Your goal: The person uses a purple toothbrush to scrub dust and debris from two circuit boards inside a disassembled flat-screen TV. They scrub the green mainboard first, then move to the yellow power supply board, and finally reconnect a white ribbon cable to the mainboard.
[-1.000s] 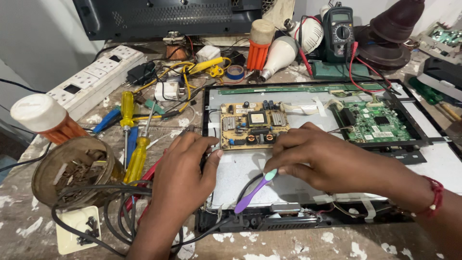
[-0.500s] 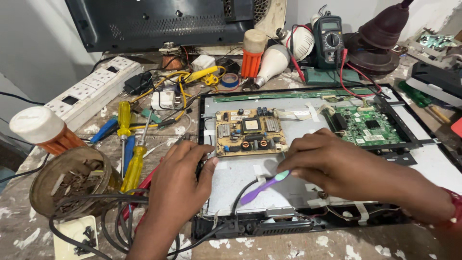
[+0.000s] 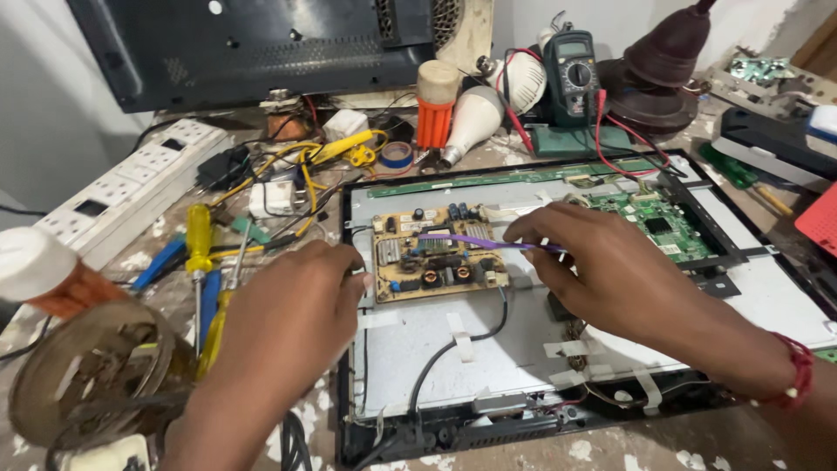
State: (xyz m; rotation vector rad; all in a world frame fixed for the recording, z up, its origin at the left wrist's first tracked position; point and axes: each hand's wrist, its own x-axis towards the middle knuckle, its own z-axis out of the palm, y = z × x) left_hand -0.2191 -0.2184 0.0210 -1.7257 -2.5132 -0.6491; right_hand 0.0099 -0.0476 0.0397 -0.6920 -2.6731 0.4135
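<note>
An opened flat screen back panel point(image 3: 523, 349) lies on the bench with a tan power board point(image 3: 436, 262) at its upper left and a green main board point(image 3: 658, 222) at its right. My right hand point(image 3: 610, 279) holds a thin purple brush-like tool point(image 3: 471, 242) flat across the tan board, its tip pointing left. My left hand point(image 3: 288, 323) rests on the panel's left edge beside the tan board, fingers bent, with nothing visible in it.
Yellow-handled screwdrivers point(image 3: 202, 253), a white power strip point(image 3: 122, 192), a coil of wire point(image 3: 78, 375), tangled leads, bulbs point(image 3: 475, 122), a multimeter point(image 3: 571, 74), tape and a dark monitor shell point(image 3: 261, 44) crowd the left and back.
My right hand has swung the purple tool from below the tan board up onto it, now lying level across the board. The view has moved closer; my left hand stays at the panel's left edge.
</note>
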